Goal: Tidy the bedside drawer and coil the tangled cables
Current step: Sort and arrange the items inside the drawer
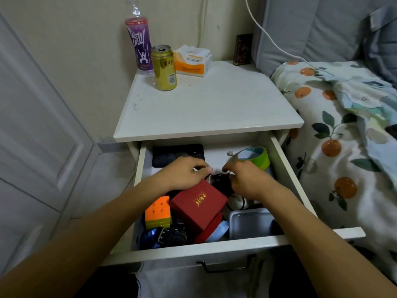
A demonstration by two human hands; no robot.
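The white wooden bedside drawer (214,247) stands pulled fully out toward the viewer, its front rail with a dark metal handle (225,266) nearest. Both hands are inside it, at mid depth. The left hand (184,174) has curled fingers pinching a thin white cable (196,169); the right hand (247,179) curls over a tangle of black cables (221,182) lying between the two hands, its fingertips pinching at it.

Just near of the left hand sits a red square cardboard box (198,204) with gold lettering, tilted, its far corner touching the tangle. Left of it, against the left wall, is an orange and yellow puzzle cube (158,211). A grey rectangular plastic tray (249,222) fills the near right corner. A green roll of tape (256,157) leans in the far right corner, and a black flat pouch (178,154) lies in the far left. Bare white drawer floor shows only between the pouch and the tape.

The white nightstand top (214,104) is mostly bare toward its near edge; at its far edge stand a purple-labelled plastic bottle (139,43), a gold drink can (164,67), an orange and white tissue pack (192,61) and a dark small box (242,49). A fruit-patterned quilt (335,134) crowds the right side; a white panelled door (40,130) stands close on the left.
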